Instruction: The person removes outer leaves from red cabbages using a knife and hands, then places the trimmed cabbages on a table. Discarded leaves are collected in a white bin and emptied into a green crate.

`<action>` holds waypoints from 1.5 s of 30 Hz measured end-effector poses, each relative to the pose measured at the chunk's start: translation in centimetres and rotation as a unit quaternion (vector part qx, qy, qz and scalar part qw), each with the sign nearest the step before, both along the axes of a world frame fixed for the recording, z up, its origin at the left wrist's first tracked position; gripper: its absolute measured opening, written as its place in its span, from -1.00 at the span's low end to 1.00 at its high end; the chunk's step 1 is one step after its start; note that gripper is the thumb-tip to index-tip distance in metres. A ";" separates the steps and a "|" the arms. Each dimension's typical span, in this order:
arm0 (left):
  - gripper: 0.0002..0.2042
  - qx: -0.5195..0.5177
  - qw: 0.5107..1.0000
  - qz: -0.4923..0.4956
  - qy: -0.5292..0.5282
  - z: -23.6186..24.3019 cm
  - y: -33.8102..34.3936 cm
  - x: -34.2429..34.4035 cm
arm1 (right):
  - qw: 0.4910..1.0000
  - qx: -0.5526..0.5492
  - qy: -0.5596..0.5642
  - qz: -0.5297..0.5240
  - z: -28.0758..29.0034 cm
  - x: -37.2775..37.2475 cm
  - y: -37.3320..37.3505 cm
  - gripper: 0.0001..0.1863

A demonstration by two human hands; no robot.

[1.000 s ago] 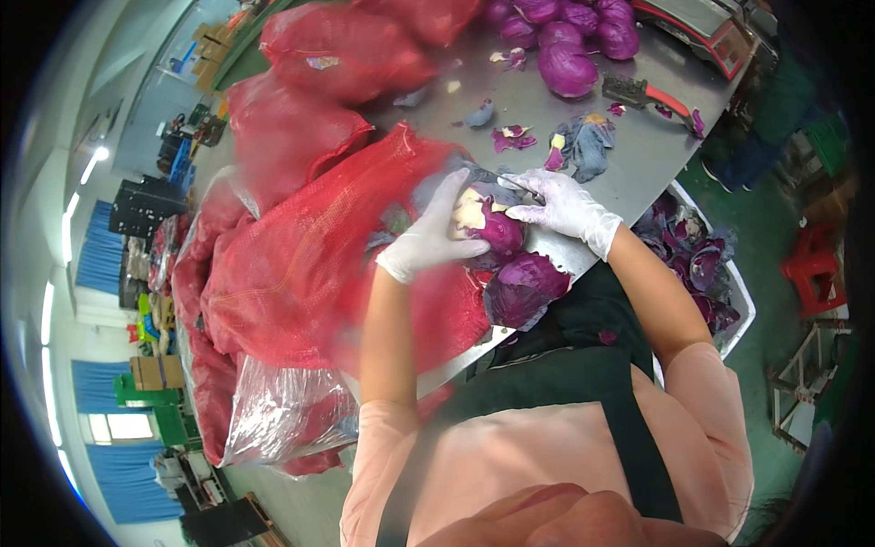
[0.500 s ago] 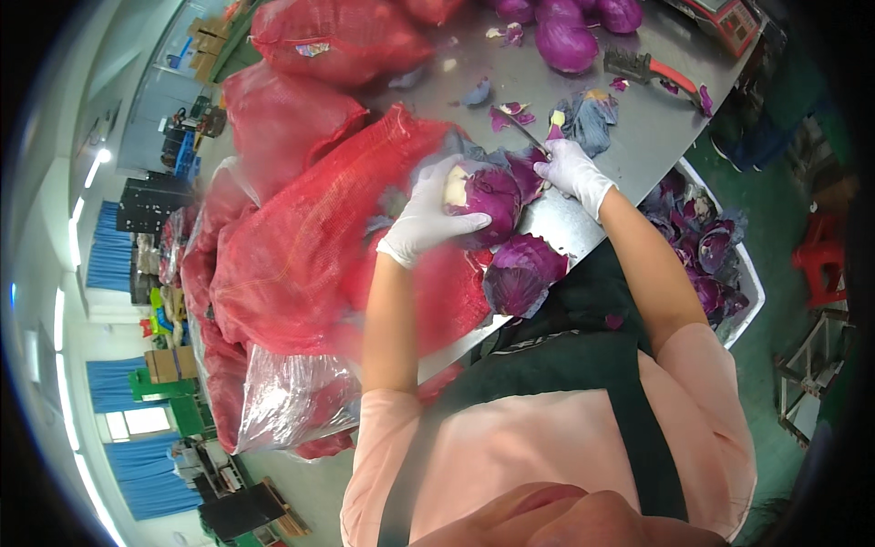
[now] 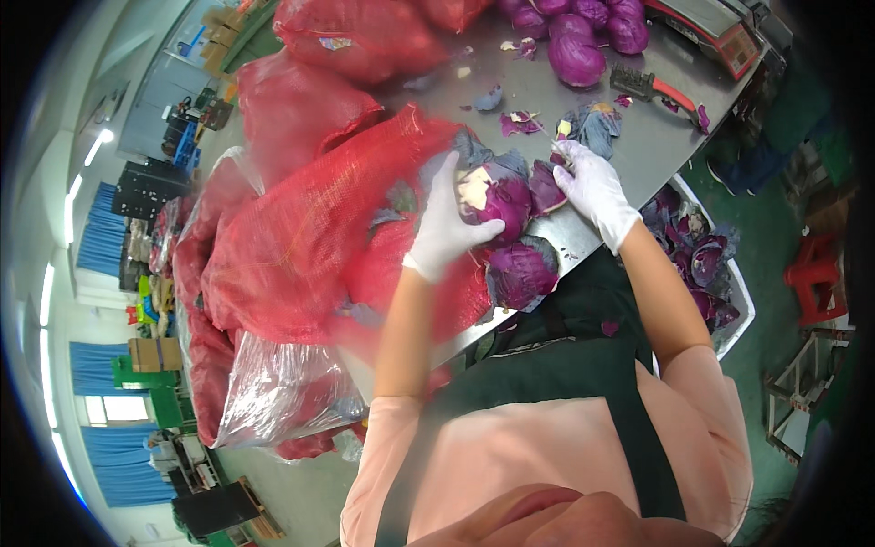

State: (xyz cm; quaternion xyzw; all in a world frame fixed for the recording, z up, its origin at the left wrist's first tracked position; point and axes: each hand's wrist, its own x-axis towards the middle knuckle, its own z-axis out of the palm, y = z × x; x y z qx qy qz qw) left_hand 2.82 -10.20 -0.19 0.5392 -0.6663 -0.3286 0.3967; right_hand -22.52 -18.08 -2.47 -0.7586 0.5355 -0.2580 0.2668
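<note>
My left hand [image 3: 444, 230], in a white glove, cups a red cabbage [image 3: 510, 206] from its left side, thumb on the near side and fingers along the far side. The cabbage's pale cut base faces up toward the left. My right hand [image 3: 597, 193], also gloved, is closed around a knife [image 3: 545, 133], whose thin blade points away to the far left; the handle is hidden in the palm. A loose purple outer leaf [image 3: 547, 189] lies between that hand and the cabbage, touching my right fingers. Just nearer on the metal table [image 3: 583, 239] sits another purple piece [image 3: 523, 273], leafy and rounded.
Red mesh sacks [image 3: 301, 228] crowd the left. Peeled cabbages [image 3: 576, 59], a red-handled tool [image 3: 670, 94] and a scale [image 3: 720, 36] occupy the far side. Trimmed leaves [image 3: 597, 128] are scattered about. A white bin [image 3: 743, 301] of leaves stands right, beyond the table edge.
The leaf beside my right hand now stands farther from the cabbage, with more of it showing. My right hand has turned and moved slightly right; the cabbage is tilted, showing more pale base.
</note>
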 end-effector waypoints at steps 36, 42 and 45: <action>-0.08 -0.083 0.962 0.052 -0.255 1.3 -1.6 -6.1 | 0.994 0.043 0.084 0.062 2.9 1.7 3.7 -0.26; -0.15 -0.058 0.958 0.064 -0.274 1.4 -2.4 -6.4 | 0.993 -0.053 0.084 0.067 0.8 2.1 1.6 -0.53; -0.18 -0.050 0.958 0.075 -0.274 0.8 -3.0 -5.7 | 0.992 -0.016 0.089 0.091 2.1 2.3 -0.3 -0.65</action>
